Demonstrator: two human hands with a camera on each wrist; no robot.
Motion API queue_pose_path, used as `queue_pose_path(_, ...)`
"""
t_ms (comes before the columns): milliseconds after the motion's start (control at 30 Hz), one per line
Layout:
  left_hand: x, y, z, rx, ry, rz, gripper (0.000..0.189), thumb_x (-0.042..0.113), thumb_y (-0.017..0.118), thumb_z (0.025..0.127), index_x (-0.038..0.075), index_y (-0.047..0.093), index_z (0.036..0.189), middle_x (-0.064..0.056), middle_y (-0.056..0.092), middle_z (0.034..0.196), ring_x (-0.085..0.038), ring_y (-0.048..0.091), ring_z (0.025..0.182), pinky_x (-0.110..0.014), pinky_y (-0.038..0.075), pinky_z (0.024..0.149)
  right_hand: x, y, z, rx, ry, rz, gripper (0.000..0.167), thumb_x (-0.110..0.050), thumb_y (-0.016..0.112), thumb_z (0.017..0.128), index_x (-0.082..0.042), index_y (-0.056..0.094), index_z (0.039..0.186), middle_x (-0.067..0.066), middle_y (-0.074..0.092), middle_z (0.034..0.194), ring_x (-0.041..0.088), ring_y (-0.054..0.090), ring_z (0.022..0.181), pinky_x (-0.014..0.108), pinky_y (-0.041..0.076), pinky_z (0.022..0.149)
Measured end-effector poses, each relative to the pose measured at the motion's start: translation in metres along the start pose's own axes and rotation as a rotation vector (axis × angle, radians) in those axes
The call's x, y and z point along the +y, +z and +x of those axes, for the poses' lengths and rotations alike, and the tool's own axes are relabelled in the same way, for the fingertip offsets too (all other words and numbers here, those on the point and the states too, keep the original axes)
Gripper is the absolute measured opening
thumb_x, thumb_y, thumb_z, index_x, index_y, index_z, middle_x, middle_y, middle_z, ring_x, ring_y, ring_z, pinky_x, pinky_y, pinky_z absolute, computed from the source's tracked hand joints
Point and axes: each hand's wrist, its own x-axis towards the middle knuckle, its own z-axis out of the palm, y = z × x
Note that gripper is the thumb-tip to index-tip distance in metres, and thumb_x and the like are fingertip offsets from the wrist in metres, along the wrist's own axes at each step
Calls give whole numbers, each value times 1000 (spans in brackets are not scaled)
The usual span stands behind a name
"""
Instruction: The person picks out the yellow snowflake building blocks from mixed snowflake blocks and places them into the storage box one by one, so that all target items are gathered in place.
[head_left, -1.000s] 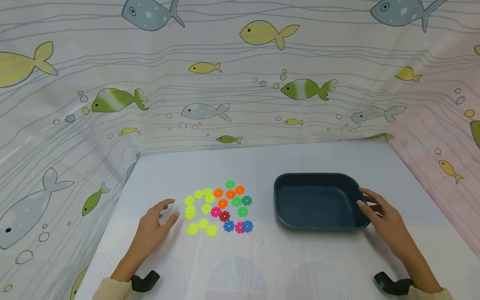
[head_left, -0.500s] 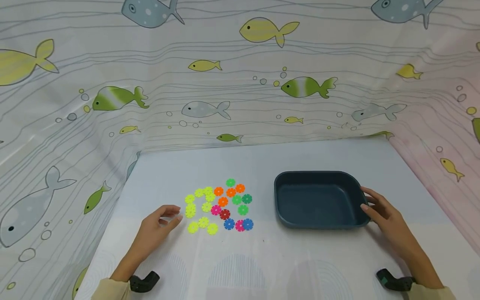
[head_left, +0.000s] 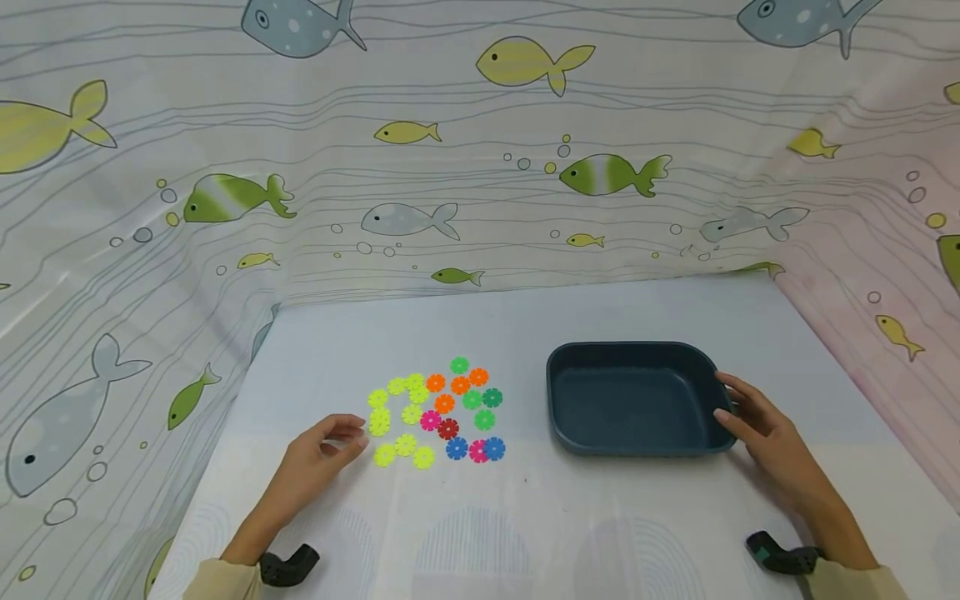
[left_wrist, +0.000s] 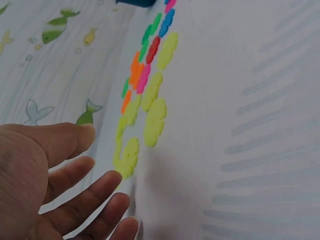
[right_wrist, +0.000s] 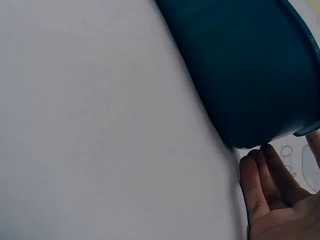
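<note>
My left hand (head_left: 318, 458) hovers beside the left edge of a group of notched, flower-shaped plastic discs, its fingers loosely bent and nothing between them. The nearest are yellow discs (head_left: 380, 422); in the left wrist view, the fingertips (left_wrist: 114, 180) overlap the near end of the yellow discs (left_wrist: 155, 122). On the right, a dark blue rectangular tray (head_left: 637, 454) with rounded corners stands on the table. My right hand (head_left: 772, 450) holds its right end, thumb over the rim. From the right wrist view, several fingers (right_wrist: 252, 180) reach the outside of the tray wall (right_wrist: 240, 75).
Orange discs (head_left: 445, 404), green discs (head_left: 472, 400), pink, red and blue discs (head_left: 457, 448) lie right of the yellow ones, some overlapping. A white table (head_left: 525, 533) carries everything. Fish-printed cloth (head_left: 637, 100) rises behind and at both sides.
My left hand has moved slightly right and nearer to me, up to the yellow discs, and its fingers have drawn in. My right hand stays at the tray's end.
</note>
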Motion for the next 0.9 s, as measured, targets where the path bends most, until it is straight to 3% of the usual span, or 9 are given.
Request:
queue_pose_path(167, 1, 1, -2, -8, -19, -3, 39, 36, 71, 99, 11, 64, 129, 0, 69, 114, -19, 62, 109, -32, 50, 87, 1, 4, 2, 9, -25, 159, 62, -15, 56, 108, -23, 30, 163, -2, 38, 151, -5, 42, 125, 6, 39, 91)
queue_pose_path(367, 1, 1, -2, -13, -29, -5, 41, 38, 72, 98, 11, 64, 129, 0, 69, 114, -18, 61, 108, -31, 50, 86, 4, 6, 2, -4, -28, 349, 62, -6, 56, 106, -18, 32, 162, 1, 36, 147, 1, 43, 126, 8, 41, 92)
queue_pose_path(600, 1, 1, -1, -16, -25, 3, 42, 37, 72, 98, 11, 63, 130, -1, 69, 113, -21, 61, 108, -31, 50, 85, 5, 6, 0, -15, -3, 388, 61, -9, 54, 107, -21, 31, 163, 2, 30, 154, 5, 36, 132, 9, 37, 97)
queue_pose_path(733, 1, 1, -1, -14, -19, 0, 43, 39, 72, 98, 11, 63, 130, -1, 69, 114, -21, 61, 108, -31, 50, 85, 2, 3, -3, -39, 49, 374, 59, -18, 50, 110, -26, 27, 164, 1, 19, 164, 8, 22, 145, 20, 17, 118)
queue_pose_path(800, 0, 1, -1, -15, -23, -3, 43, 39, 71, 98, 12, 63, 130, -1, 69, 114, -20, 61, 109, -31, 50, 86, 0, 0, -3, -59, 67, 367, 58, -21, 47, 111, -28, 25, 165, 2, 14, 167, 12, 15, 149, 25, 10, 121)
queue_pose_path(900, -1, -1, -3, -7, -38, 4, 44, 41, 71, 98, 12, 63, 130, -1, 69, 115, -19, 61, 109, -30, 50, 86, -4, -3, -1, -93, 58, 271, 58, -22, 47, 112, -29, 23, 165, 8, 13, 168, 19, 16, 151, 17, 21, 114)
